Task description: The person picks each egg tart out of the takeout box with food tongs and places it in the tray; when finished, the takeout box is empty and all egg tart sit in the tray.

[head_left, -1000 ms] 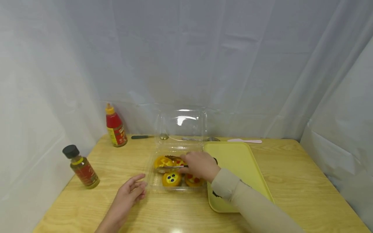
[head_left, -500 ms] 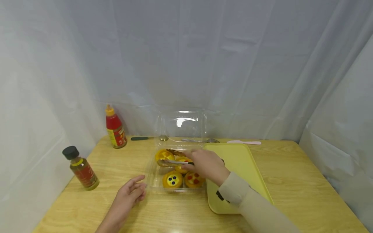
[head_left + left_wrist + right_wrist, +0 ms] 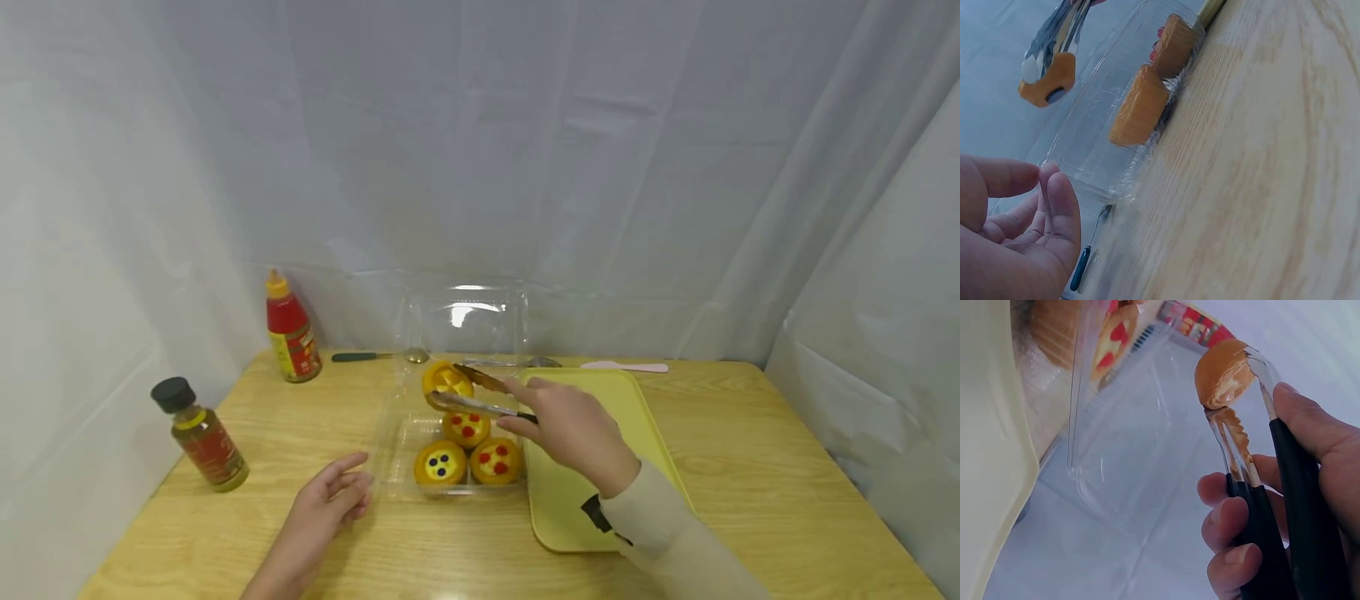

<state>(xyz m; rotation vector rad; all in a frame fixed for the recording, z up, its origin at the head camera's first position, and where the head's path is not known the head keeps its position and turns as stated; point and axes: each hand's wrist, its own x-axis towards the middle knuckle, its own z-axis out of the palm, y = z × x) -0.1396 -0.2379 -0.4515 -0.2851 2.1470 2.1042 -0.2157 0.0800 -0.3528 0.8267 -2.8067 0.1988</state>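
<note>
My right hand (image 3: 573, 429) grips black-handled metal tongs (image 3: 1238, 440), with the thumb on one handle and fingers round the other. Between the tong tips is a golden tart (image 3: 447, 380), lifted and tilted over the back of the clear hinged plastic container (image 3: 1079, 147). Inside that container sit a blue-dotted tart (image 3: 440, 463), a red-topped tart (image 3: 495, 462) and another red-topped tart (image 3: 466, 428) behind them. My left hand (image 3: 326, 504) stays at the container's left side, its fingers loosely bent and fingertips right at the rim.
A yellow tray (image 3: 611, 521) lies right of the container. Along the back edge are a green-handled utensil (image 3: 360, 357), another metal utensil (image 3: 542, 362) and a pink knife (image 3: 626, 367). A red sauce bottle (image 3: 291, 333) and a black-capped bottle (image 3: 202, 437) stand at left.
My right hand has moved back and to the right with the tongs, raising the golden tart from the container's back left. The left hand keeps its place.
</note>
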